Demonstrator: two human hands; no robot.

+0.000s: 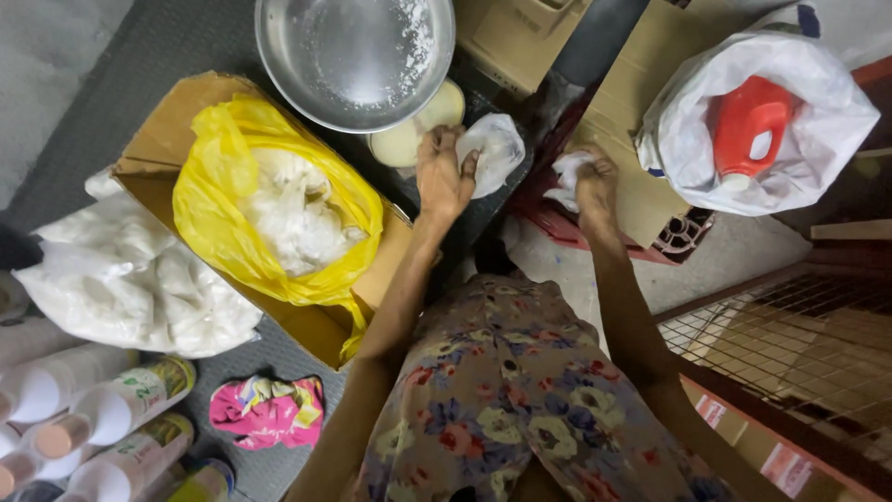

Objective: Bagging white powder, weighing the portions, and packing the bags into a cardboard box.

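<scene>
Dark floor mat (186,37) lies under everything. My left hand (444,177) grips a small clear bag (497,149), and my right hand (595,181) clutches another bag (565,172); I judge the filling step, needing an open mouth next.

Bare forearms, no sleeves, floral dress in grey, red, yellow, blue
</scene>
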